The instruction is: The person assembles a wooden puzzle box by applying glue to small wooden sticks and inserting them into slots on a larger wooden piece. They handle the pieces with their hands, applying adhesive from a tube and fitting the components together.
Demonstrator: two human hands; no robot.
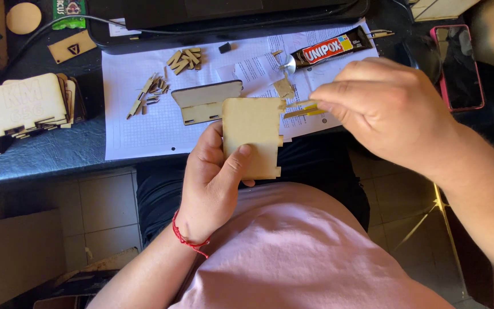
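The counter (41, 151) runs dark across the top of the view, from nine o'clock to three, and one sheet of grid paper (144, 86) covers its middle. At twelve o'clock lies a black case (230, 14), and at two o'clock a phone (458, 66) in a pink cover. At nine o'clock stand finished plywood pieces in a stack (27, 103); how many it holds I cannot tell. Near the centre the left hand (210, 183) holds one flat plywood panel (253, 134) upright, fingers behind and thumb pressed on its face, so this grip is clamped on the panel. The panel's long axis runs twelve to six, and its notched edge faces three o'clock. From that side comes the right hand (387, 111), fingertips pinched shut on one thin stick (303, 110) with a yellowish tip. The stick's long axis runs nine to three, and its free end touches or nearly touches the panel's top right corner. The panel thus lies at nine o'clock from the right grip, just beside it, and the right hand is the nearer one to that edge. On the paper at eleven o'clock rests one curved plywood stand (207, 100), then one glue tube (330, 48) at one o'clock, and two small heaps of cut wooden letters (185, 59) and scraps (147, 94).
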